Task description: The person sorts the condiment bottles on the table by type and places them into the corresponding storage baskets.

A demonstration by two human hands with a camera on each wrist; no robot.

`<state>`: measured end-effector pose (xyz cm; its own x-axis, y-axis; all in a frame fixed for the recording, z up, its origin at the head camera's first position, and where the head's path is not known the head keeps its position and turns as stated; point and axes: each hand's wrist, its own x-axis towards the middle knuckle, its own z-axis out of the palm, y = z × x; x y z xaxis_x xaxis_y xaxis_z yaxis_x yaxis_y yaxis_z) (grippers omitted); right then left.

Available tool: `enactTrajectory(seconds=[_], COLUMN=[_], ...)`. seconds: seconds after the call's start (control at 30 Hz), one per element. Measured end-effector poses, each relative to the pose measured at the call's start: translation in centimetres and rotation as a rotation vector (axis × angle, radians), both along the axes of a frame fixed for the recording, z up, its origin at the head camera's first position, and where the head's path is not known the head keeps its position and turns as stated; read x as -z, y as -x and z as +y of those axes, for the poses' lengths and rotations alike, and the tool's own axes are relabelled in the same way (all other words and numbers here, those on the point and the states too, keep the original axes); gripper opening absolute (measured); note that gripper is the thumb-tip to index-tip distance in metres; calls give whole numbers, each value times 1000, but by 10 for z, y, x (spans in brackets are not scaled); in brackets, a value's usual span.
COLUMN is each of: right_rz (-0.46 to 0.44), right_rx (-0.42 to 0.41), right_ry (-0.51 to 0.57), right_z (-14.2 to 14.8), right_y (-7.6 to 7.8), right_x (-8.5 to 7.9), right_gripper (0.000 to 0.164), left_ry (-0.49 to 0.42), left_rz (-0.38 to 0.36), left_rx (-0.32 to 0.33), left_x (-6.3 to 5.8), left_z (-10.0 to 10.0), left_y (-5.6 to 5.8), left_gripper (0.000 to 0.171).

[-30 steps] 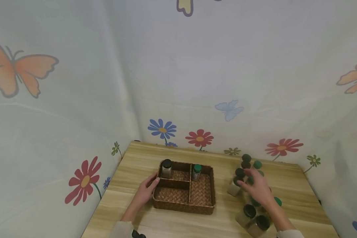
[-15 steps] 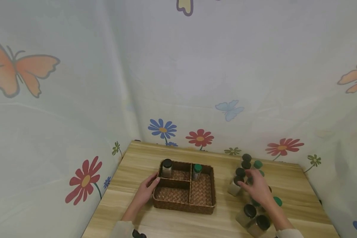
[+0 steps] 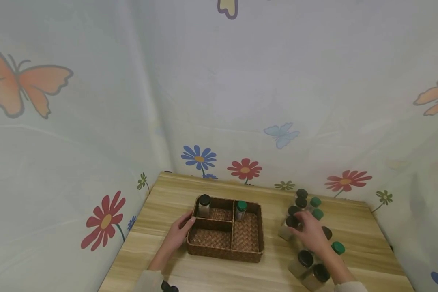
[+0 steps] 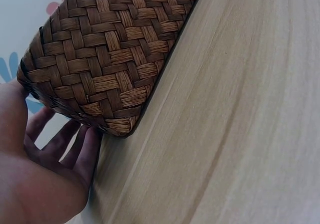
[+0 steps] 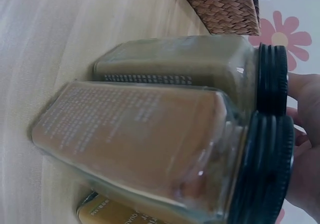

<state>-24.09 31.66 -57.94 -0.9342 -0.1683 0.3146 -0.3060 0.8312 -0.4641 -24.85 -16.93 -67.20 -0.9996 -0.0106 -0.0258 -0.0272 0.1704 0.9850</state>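
A brown woven basket (image 3: 224,256) with three compartments lies on the wooden table. My left hand (image 3: 177,234) holds its left side, thumb at the rim and fingers along the outer wall, as the left wrist view shows around the woven wall (image 4: 100,49). Inside stand a black-lidded jar (image 3: 204,207) at back left and a green-lidded jar (image 3: 241,211) in the right compartment. My right hand (image 3: 312,235) pinches the black lid of a spice jar (image 3: 286,232) in the group at right. In the right wrist view, two nearer black-lidded jars (image 5: 135,139) partly cover that hand.
Several more jars with black lids and green lids (image 3: 338,247) stand around my right hand. Two larger black-lidded jars (image 3: 301,264) stand at the front. Behind the table (image 3: 273,280) hangs a pale curtain (image 3: 222,81) printed with flowers and butterflies.
My right hand has shifted slightly left and closer around the jar's lid, uncovering more of the green and dark lids beside it. The left hand and basket have stayed in place.
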Motion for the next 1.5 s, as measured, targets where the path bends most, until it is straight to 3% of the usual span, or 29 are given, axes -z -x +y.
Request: enactTrajectory(seconds=[0.27, 0.6, 0.97, 1.2, 1.5], right_rz=[10, -67, -86, -65, -27], right_rx=[-9, -33, -56, -146, -288], right_ry=[-11, -43, -32, 34, 87], right_z=[-3, -10, -9, -12, -56], right_y=[-2, -2, 1, 0, 10], right_x=[3, 2, 0, -30, -68], right_gripper=[47, 48, 49, 50, 52], left_ry=[9, 7, 13, 28, 20], left_rz=[12, 12, 4, -3, 8], left_rx=[2, -10, 6, -3, -6], left_x=[-3, -7, -4, -3, -2], left_z=[1, 2, -1, -2, 2], left_y=[-4, -7, -2, -4, -1], left_gripper=[64, 64, 64, 66, 65])
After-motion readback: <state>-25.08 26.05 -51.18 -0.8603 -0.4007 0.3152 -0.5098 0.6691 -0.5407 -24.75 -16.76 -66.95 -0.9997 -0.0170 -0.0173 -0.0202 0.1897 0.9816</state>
